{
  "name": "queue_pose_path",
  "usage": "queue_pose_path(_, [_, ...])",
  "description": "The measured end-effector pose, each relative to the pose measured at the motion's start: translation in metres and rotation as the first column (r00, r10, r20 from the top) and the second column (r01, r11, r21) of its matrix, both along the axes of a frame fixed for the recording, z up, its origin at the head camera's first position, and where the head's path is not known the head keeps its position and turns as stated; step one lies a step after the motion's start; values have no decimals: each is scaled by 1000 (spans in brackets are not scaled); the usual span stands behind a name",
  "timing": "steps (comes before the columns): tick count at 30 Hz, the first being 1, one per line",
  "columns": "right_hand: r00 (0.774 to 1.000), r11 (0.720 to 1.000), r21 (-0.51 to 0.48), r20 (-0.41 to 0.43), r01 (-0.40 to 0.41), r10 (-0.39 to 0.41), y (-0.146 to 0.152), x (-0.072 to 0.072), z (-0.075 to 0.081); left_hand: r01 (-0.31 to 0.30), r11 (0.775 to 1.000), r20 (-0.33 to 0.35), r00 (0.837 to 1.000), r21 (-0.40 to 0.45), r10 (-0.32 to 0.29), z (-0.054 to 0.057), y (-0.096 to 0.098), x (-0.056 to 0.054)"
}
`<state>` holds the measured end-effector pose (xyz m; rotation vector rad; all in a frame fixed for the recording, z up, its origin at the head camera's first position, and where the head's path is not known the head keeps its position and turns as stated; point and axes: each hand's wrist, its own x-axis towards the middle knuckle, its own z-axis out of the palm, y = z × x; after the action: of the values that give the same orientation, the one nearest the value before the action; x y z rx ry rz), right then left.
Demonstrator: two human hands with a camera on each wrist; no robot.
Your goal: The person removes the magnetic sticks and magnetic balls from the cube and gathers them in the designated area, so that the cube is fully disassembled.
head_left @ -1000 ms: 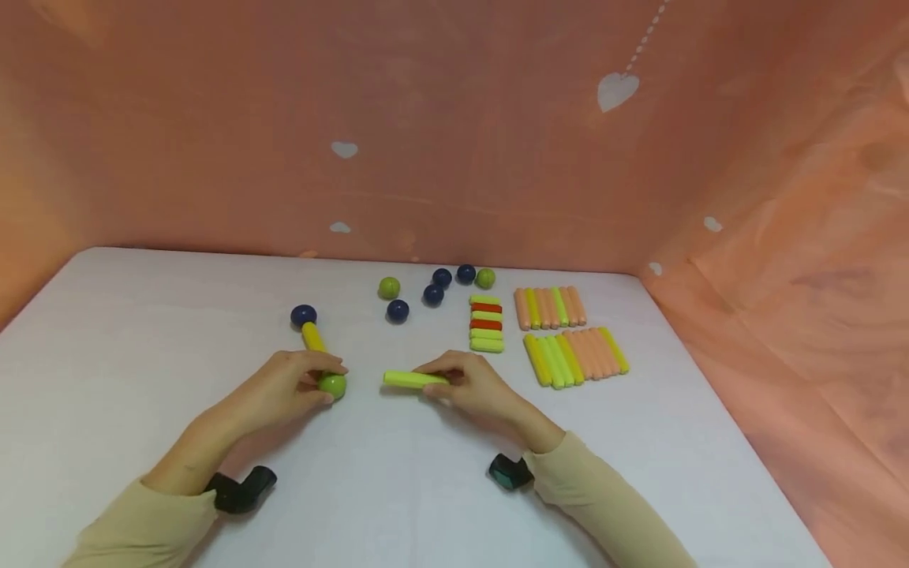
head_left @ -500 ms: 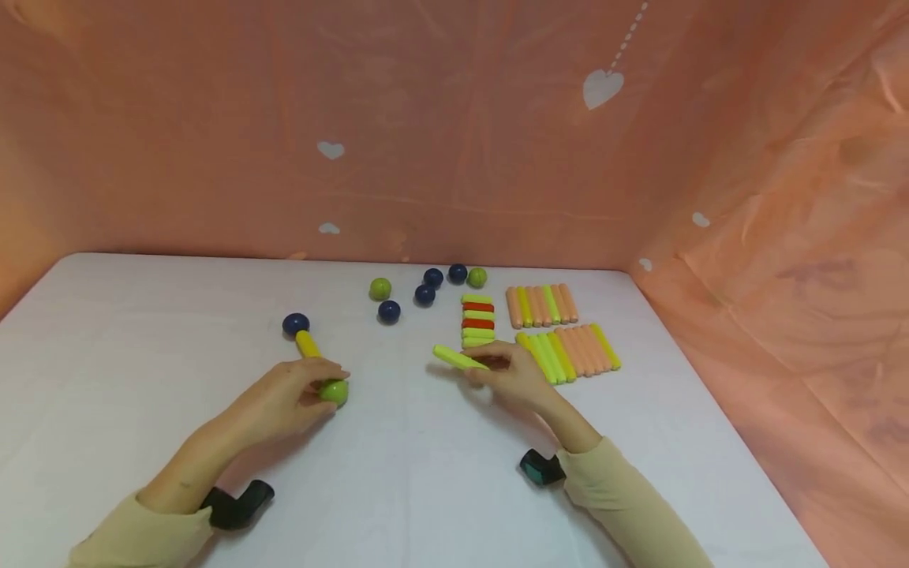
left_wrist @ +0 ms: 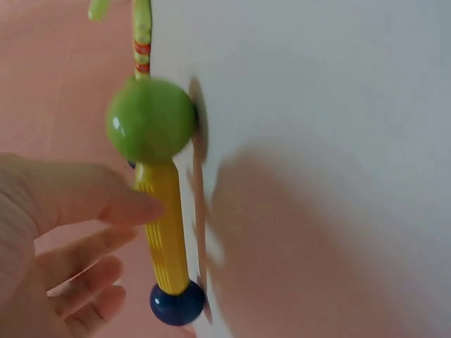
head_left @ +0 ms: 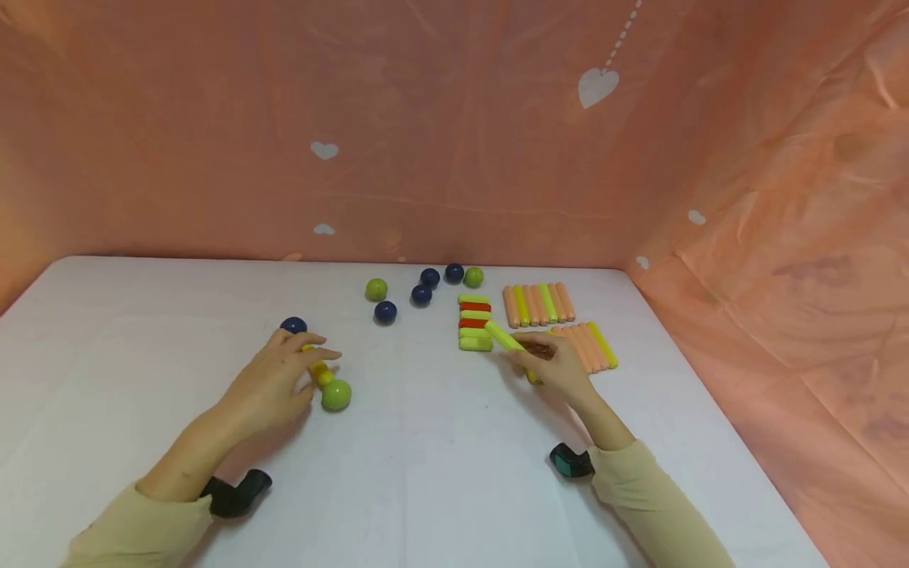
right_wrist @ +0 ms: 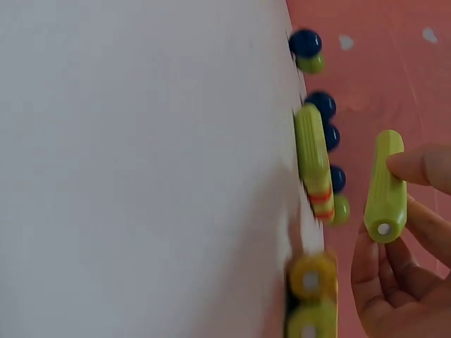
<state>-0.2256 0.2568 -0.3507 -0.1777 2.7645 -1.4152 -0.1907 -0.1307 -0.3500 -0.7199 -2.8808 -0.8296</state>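
Observation:
My left hand [head_left: 266,386] hovers around a yellow magnetic stick [left_wrist: 168,246], fingers spread; in the left wrist view the thumb overlaps the stick, and whether it touches is unclear. A green ball [head_left: 337,395] sits at the stick's near end. At its far end is a dark blue ball [left_wrist: 176,304]. Between thumb and fingers, my right hand [head_left: 561,369] pinches a lime-green magnetic stick [right_wrist: 385,193] with a pale round spot on its end. That stick is raised off the table, beside the column of short lime and red sticks [head_left: 475,345].
Several blue balls [head_left: 386,312] and two green balls [head_left: 376,289] lie at the back. One row of peach, yellow and green sticks [head_left: 533,306] lies back right; a second row [head_left: 589,347] is partly hidden by my right hand. An orange cloth [head_left: 426,142] hangs behind the white table [head_left: 426,473].
My right hand has carried the lime-green stick rightward to the stick rows. My left hand has let go of the green ball and shifted back along the yellow stick. The view has shifted slightly.

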Motion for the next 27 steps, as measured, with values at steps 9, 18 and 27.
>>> queue_pose_path(9, [993,993,42,-25,115,-114,30,-1,4,-60,998,80,995,14,59,-7,-12,-25])
queue_pose_path(18, [969,968,31,-14,248,-248,55,0,7,-98,995,60,993,-3,98,-10,-18,-25])
queue_pose_path(27, [930,928,64,-27,367,-366,82,-3,8,-101,995,-36,994,-25,100,-14,-22,-17])
